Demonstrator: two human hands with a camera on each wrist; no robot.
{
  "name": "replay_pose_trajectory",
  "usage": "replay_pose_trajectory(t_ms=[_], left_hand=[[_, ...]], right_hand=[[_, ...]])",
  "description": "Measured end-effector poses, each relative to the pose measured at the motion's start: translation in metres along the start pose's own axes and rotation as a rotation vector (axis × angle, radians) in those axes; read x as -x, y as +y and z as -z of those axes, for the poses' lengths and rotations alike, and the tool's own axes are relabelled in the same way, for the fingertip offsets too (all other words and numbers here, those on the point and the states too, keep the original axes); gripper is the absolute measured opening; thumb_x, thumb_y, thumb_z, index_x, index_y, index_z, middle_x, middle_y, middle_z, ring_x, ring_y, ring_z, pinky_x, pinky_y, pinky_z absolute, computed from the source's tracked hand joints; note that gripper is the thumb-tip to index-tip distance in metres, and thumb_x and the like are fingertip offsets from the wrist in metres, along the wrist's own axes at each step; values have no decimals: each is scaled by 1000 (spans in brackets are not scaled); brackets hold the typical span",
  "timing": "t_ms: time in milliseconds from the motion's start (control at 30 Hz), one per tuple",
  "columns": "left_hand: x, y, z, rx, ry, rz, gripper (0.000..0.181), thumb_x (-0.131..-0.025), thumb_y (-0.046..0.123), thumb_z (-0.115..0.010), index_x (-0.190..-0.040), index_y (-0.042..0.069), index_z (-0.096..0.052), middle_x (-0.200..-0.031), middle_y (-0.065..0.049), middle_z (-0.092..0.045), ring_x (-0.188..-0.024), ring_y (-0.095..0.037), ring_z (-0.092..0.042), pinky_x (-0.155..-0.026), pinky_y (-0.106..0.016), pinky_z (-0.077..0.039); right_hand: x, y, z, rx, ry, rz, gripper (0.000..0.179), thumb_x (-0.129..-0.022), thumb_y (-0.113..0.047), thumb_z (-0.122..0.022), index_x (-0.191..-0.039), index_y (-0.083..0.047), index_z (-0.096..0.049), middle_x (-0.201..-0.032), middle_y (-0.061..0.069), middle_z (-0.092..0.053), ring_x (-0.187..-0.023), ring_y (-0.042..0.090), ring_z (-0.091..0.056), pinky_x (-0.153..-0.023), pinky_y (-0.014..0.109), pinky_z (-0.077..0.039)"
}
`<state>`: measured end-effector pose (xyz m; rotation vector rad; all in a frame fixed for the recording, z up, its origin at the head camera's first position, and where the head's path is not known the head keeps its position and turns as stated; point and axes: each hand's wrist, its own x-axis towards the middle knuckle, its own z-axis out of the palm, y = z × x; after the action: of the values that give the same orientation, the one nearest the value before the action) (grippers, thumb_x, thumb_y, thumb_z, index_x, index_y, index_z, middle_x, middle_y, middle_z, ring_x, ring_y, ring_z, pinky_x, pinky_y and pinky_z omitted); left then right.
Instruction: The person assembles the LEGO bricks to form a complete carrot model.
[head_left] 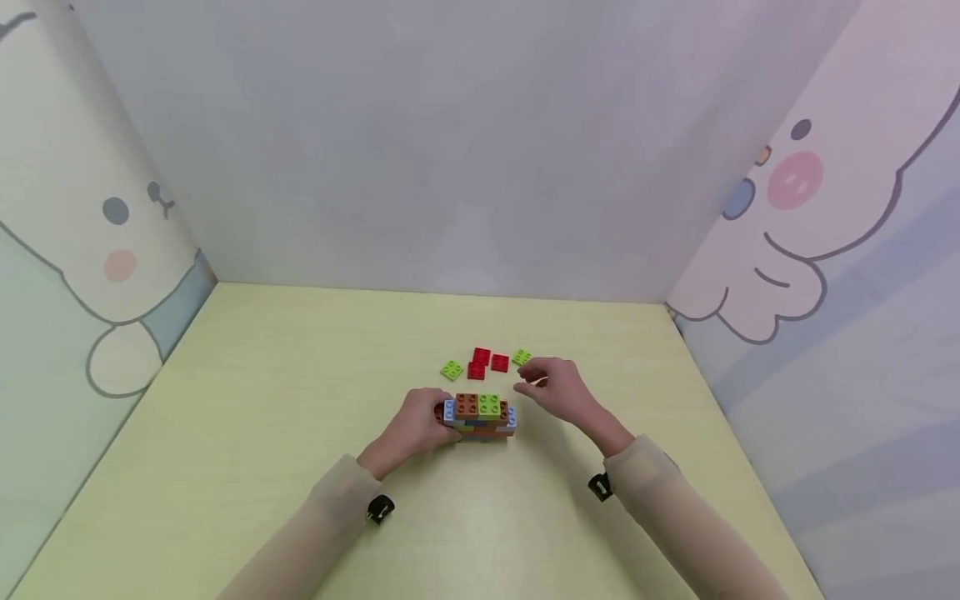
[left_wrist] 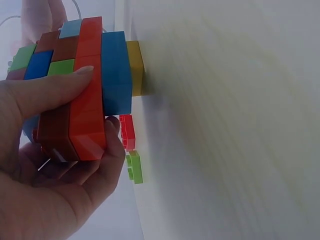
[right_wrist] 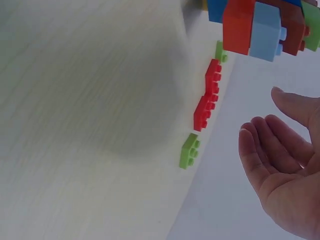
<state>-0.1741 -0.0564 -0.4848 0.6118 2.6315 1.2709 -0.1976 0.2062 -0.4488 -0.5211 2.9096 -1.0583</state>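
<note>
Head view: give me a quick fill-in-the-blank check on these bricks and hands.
1. The left hand grips the brick stack, while the right hand holds ____.
2. On top of the stack, a lime-green brick sits beside a ____ brick.
3. Two lime-green bricks and ____ red bricks lie loose on the table.
4. The loose brick nearest the right hand is coloured ____.
Missing words: nothing; brown; three; lime green.
</note>
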Motion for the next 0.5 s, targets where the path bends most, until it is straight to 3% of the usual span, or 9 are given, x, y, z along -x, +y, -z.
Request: replay_pose_trajectory(t_ms=[233,500], left_hand=[[0,0,2,0,-2,28,34,-65,8,-88,-93,5,-69,-87,0,-65,-82,-15,-59,-72,-33,-51],[0,0,2,16,-15,12,35,-66,9,-87,-96,4,-70,-90,-1,-65,-84,-15,-59,-73,-33,-51]], right_hand=[[-32,10,-21,110,11,-49,37,-83,-14,-75,-116,1,-66,-109,13,-66,-96,25,-62,-77,37,-52],[-55,15,-33,300,-56,-88,41,-83,-17,-76,-119,0,-65,-114,12,-65,-102,28,-57,-91,42,-44]])
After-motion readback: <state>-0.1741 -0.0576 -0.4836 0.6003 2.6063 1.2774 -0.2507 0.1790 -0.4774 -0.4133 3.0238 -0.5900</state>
